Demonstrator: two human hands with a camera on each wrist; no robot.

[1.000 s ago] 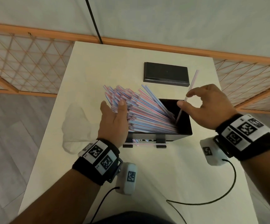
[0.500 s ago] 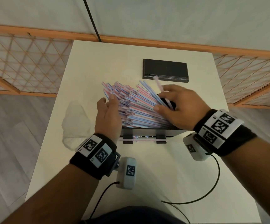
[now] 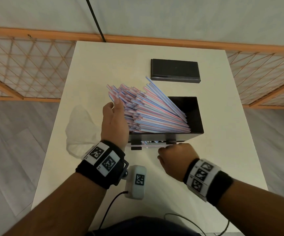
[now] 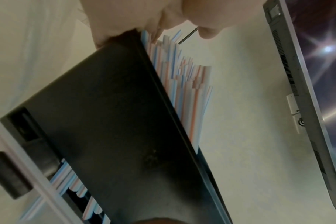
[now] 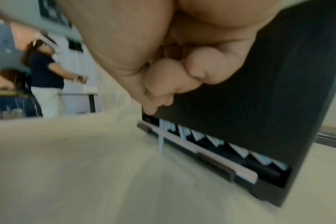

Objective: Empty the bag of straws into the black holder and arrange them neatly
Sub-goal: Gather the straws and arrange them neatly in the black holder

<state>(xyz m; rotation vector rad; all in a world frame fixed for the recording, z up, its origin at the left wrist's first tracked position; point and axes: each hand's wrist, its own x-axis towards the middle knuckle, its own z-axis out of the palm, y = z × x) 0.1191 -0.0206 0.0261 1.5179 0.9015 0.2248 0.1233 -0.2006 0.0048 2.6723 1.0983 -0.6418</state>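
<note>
The black holder (image 3: 191,114) stood a little right of the middle of the tabletop (image 3: 93,68), with the straws (image 3: 148,111) fanned out of its open top and leaning toward the left edge. My left hand (image 3: 114,124) was flat and open against the near-left side of that fan, its fingertips among the upper straw ends, much as it had been half a second before. My right hand (image 3: 176,156) was what had changed: a second earlier it pinched a single straw above the holder, half a second earlier it lay on top of the bundle, and now it had come down to the near face of the holder, beside the slot at its base. Its fingers (image 5: 211,66) were curled in tight against the palm, with nothing visibly gripped. A straw (image 3: 153,146) lay across the front ledge by that hand, and cut ends showed in the slot (image 5: 217,141). The emptied bag (image 3: 80,128) lay crumpled toward the left edge, and the black lid (image 3: 175,70) lay flat toward the far edge, both where they were before.
</note>
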